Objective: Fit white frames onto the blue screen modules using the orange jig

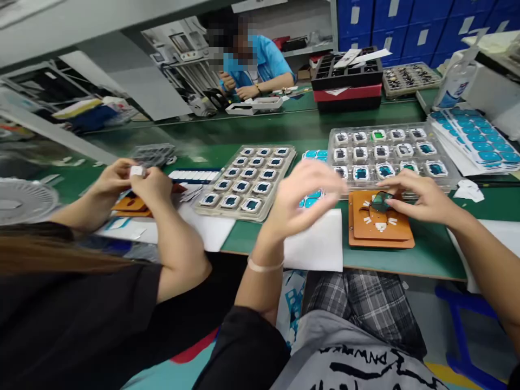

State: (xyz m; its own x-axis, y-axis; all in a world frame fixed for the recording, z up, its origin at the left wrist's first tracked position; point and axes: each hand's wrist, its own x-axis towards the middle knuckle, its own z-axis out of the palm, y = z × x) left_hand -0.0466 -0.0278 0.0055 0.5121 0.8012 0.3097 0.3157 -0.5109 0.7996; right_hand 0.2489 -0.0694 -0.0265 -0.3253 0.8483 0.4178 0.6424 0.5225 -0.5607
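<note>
My right hand (424, 197) is over an orange fixture plate (384, 230) at the table's front edge. Its thumb and fingers pinch a small dark green, see-through piece (379, 202), which lies against the plate's centre. Small white marks or pads surround that spot. Slightly blurred, my left hand (306, 197) is raised left of the fixture, thumb and fingers apart, with nothing visible in it. Below it lie a white sheet (320, 244) and a sheet of blue stickers (312, 200). Behind the fixture stands a clear tray (444, 181) of square white-framed parts.
Another clear tray (190, 208) of similar parts stands to the left. A co-worker at far left handles a small white part (137, 171); another person sits across the bench. Blue sheets (483, 138), a spray bottle (457, 76) and black boxes (347, 100) stand behind.
</note>
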